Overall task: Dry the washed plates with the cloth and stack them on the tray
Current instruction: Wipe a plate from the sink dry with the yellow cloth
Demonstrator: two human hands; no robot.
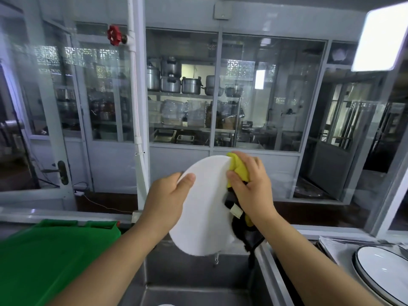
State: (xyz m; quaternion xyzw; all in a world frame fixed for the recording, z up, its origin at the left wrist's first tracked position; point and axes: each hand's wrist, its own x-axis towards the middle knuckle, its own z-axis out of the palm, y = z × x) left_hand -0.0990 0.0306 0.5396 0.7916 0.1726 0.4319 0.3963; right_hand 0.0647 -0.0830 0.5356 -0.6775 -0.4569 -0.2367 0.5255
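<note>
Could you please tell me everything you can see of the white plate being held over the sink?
The white plate is round, plain and matte-looking, held nearly upright and tilted above the steel sink. The left hand grips its left rim, thumb on the facing surface. The right hand presses a yellow-and-black cloth against its right edge.

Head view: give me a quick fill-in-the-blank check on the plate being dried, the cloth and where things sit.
1. The left hand grips the white plate by its ____ edge.
2. The right hand presses a ____ cloth against the plate.
3. The plate is held up above the metal ____.
4. A dark-rimmed plate already lies at the lower ____ of the view.

Missing words: left; yellow; sink; right
</note>
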